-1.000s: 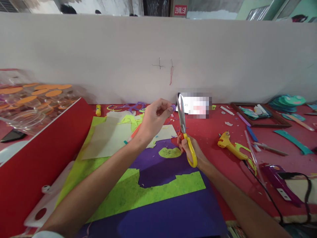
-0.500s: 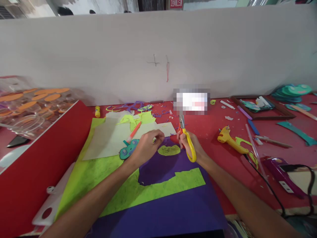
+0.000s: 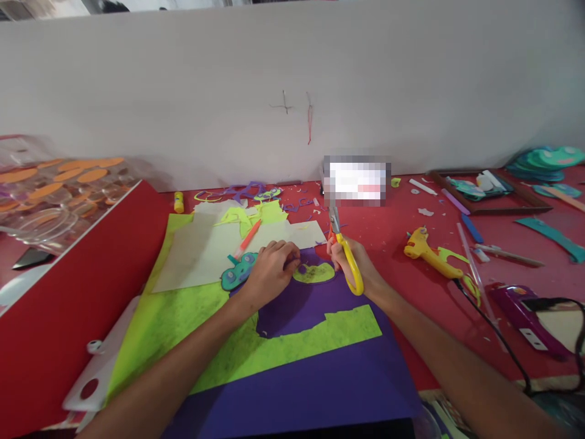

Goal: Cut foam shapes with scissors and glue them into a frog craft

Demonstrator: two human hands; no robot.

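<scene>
My right hand point(image 3: 354, 265) grips yellow-handled scissors point(image 3: 343, 251), blades pointing away toward the wall. My left hand point(image 3: 272, 268) rests with its fingers curled on the purple sheet point(image 3: 320, 378), fingertips pinched at the left edge of a small lime-green cut-out point(image 3: 314, 274). Whether it holds anything I cannot make out. A teal and purple paper frog piece point(image 3: 236, 273) lies just left of that hand. A lime-green sheet point(image 3: 183, 323) with a cut-out notch lies over the purple one.
A red board point(image 3: 59, 292) leans at the left by clear plastic trays point(image 3: 55, 189). An orange pen point(image 3: 247, 239) and cream paper point(image 3: 196, 253) lie behind. A yellow glue gun point(image 3: 432, 256), purple tool point(image 3: 521, 320), black cable and wooden tray point(image 3: 491, 195) sit at the right.
My left hand came down from beside the raised scissor blades to the purple sheet near the green cut-out. The scissors were lowered and their blades closed.
</scene>
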